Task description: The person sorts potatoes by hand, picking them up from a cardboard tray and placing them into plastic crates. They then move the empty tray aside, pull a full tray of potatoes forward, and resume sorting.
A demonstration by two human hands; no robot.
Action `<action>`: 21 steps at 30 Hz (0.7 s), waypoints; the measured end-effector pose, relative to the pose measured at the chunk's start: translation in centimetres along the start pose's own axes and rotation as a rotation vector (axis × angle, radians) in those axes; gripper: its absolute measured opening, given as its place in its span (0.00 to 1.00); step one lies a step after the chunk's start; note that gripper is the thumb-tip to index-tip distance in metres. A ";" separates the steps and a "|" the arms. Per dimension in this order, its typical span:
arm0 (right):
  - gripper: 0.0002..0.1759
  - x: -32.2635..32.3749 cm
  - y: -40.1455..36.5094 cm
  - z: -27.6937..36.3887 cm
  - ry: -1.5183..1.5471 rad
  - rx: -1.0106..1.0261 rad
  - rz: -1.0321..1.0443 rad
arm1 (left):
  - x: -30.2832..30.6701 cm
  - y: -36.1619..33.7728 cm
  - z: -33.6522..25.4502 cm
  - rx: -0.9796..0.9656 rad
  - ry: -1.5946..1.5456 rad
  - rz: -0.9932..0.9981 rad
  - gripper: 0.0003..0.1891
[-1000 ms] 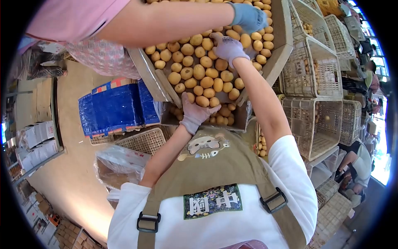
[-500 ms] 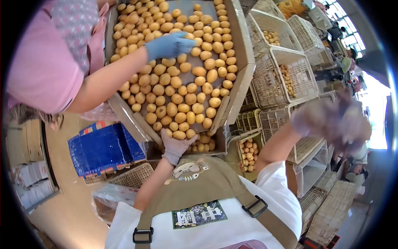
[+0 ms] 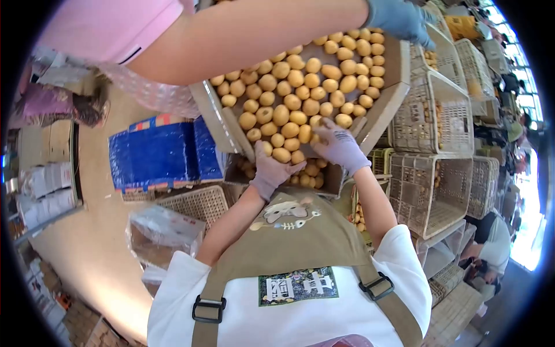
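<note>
Small yellow-brown potatoes (image 3: pixel 281 114) cover the sloping tray (image 3: pixel 373 124) in front of me, which narrows toward my body. At the tray's near end, my left hand (image 3: pixel 273 173), in a pale glove, rests against the lowest potatoes with its thumb apart from its fingers. My right hand (image 3: pixel 342 147), also gloved, reaches onto the potatoes by the right side of that mouth, fingers spread and touching them. No potato is visibly gripped in either hand. Below the mouth, more potatoes (image 3: pixel 309 176) lie in a box (image 3: pixel 332 182), partly hidden by my hands.
A co-worker's bare forearm (image 3: pixel 260 40) crosses above the tray, with a blue-gloved hand (image 3: pixel 399 20) over the crates at upper right. White plastic crates (image 3: pixel 430 194) stack along the right. At left are a blue-covered box (image 3: pixel 153 155) and a plastic-lined basket (image 3: pixel 199 202).
My right hand has come from far out on the right onto the potatoes. The co-worker's blue-gloved hand has moved right, off the tray. The view has shifted, and my left hand stays at the mouth.
</note>
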State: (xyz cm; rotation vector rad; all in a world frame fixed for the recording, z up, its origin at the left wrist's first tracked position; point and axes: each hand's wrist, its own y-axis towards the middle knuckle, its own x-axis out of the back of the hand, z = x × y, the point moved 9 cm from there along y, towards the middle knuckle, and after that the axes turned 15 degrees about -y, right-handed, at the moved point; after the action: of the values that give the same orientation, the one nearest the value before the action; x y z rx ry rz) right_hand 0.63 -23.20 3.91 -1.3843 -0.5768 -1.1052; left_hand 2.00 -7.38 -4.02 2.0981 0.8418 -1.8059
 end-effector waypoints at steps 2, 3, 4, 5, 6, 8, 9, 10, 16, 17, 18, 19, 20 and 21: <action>0.34 2.1 -0.8 1.0 -0.084 -0.096 -0.436 | -0.2 0.1 0.0 -0.022 0.301 0.061 0.48; 0.31 1.7 -1.2 3.0 -0.285 -0.002 -0.415 | 0.5 0.2 -0.1 -0.009 0.600 -0.007 0.47; 0.31 -1.3 -1.0 4.3 -0.280 0.104 -0.287 | 1.1 0.1 -0.2 0.010 0.897 -0.075 0.46; 0.29 -1.9 -1.4 4.4 -0.294 0.146 -0.265 | 2.2 -0.2 -0.2 0.048 0.810 -0.198 0.45; 0.28 -1.2 -1.7 4.6 -0.309 0.185 -0.250 | 3.0 -0.8 -0.4 0.074 0.714 -0.323 0.45; 0.20 0.3 -1.3 2.3 -0.146 0.041 -0.302 | 2.4 -2.1 1.0 0.120 -0.274 -0.620 0.42; 0.19 0.6 -1.0 1.9 -0.123 0.029 -0.315 | 2.2 -2.1 0.4 0.094 -0.162 -0.539 0.37; 0.18 0.8 -0.7 1.6 -0.100 0.018 -0.329 | 1.9 -2.1 -0.1 0.059 -0.053 -0.464 0.35; 0.19 2.7 0.9 4.0 -0.115 0.042 -0.380 | 2.6 -2.7 0.2 0.110 -0.298 -0.700 0.35; 0.20 3.5 1.6 5.0 -0.041 0.058 -0.369 | 3.4 -1.8 0.6 0.111 -0.383 -0.561 0.41; 0.22 3.9 2.5 6.0 0.030 0.072 -0.363 | 3.1 -1.2 0.6 0.117 -0.393 -0.518 0.43; 0.25 2.4 3.5 7.3 0.016 0.102 -0.394 | 2.7 -0.7 0.8 0.125 -0.406 -0.476 0.45; 0.28 0.8 4.6 8.9 -0.078 0.118 -0.354 | 2.3 -0.5 1.1 0.134 -0.418 -0.436 0.47; 0.30 0.1 5.2 10.4 -0.261 0.067 -0.307 | 1.1 -0.5 0.9 0.102 -0.429 -0.498 0.52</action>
State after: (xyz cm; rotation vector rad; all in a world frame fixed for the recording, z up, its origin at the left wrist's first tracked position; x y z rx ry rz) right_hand 7.96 -14.24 3.21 -1.4216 -1.0336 -1.1408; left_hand 1.05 -7.16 -5.16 1.5341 1.2378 -2.4708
